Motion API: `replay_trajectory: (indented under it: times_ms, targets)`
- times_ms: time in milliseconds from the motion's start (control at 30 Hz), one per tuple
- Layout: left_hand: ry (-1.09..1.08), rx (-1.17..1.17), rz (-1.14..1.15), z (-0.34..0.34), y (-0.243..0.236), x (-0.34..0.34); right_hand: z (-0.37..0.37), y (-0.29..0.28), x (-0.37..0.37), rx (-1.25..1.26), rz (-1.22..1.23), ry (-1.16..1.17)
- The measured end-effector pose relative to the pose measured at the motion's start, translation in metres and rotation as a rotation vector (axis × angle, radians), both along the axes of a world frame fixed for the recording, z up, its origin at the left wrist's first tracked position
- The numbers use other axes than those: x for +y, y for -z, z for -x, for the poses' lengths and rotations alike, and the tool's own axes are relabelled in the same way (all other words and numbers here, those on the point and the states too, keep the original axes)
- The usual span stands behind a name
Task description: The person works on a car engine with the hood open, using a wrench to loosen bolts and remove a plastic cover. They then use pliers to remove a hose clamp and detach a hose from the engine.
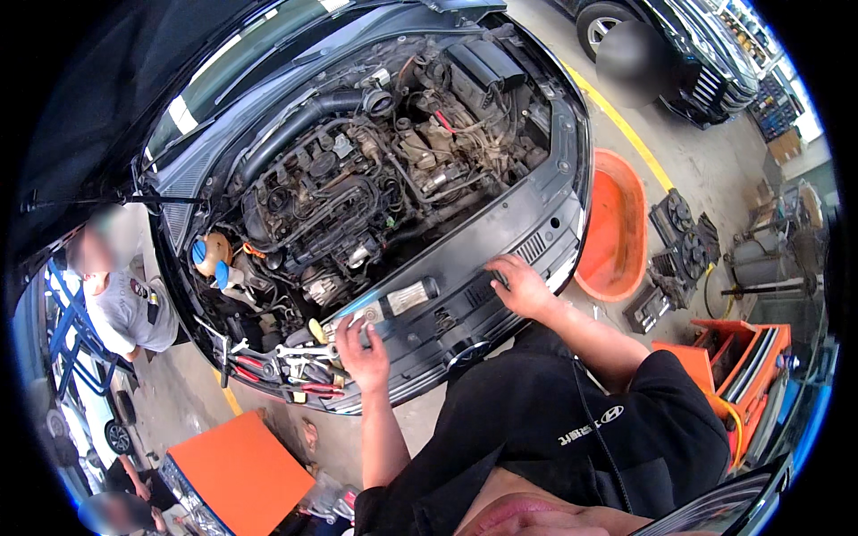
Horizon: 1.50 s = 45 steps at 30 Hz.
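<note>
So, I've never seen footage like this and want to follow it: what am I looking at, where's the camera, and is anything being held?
There is no robot here, only a person's bare hands. The single picture comes from a wide fisheye camera on the person's head, looking down, so straight edges bend and the rim goes black.

Ahead is the exposed engine of a car. The left hand and right hand are at its dark front panel; I can't tell whether either grips something small. A silver-and-dark cylinder lies between them. Left of the left hand are wrenches and red-handled tools. On the floor to the right sits an orange tub.
</note>
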State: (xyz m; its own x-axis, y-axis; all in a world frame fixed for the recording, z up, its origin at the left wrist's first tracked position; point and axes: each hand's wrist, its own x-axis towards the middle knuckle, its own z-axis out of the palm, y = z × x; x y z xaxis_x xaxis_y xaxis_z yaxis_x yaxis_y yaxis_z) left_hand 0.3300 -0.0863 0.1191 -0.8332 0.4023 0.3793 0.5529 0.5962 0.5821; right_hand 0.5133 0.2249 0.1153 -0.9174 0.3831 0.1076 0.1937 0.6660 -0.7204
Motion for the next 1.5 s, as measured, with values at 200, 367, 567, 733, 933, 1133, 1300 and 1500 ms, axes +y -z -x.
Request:
replay_trajectory:
  times_ms: [200,367,567,733,933,1133,1300,1500]
  targets:
    - [0.077,-0.067,0.045,-0.046,-0.006,0.104,0.013,0.009,0.113,0.074,0.003,0.030]
    - [0.069,-0.191,0.077,-0.073,-0.001,0.183,0.045,0.025,0.218,0.091,-0.036,0.038]
    - [0.143,-0.152,0.210,-0.036,0.025,0.263,0.138,0.058,0.290,-0.017,0.024,-0.014]
    - [0.055,-0.213,0.353,0.012,0.065,0.311,0.246,0.083,0.317,-0.231,0.098,-0.014]
    - [0.015,0.020,0.518,0.010,0.086,0.329,0.342,0.118,0.334,-0.294,0.035,0.051]
    - [0.035,-0.045,0.531,0.013,0.085,0.328,0.358,0.123,0.325,-0.267,0.270,-0.007]
    - [0.045,-0.070,0.550,0.013,0.089,0.323,0.282,0.120,0.314,-0.037,0.390,0.249]
    - [0.025,-0.033,0.563,0.013,0.089,0.326,0.237,0.133,0.366,0.325,1.131,0.710]
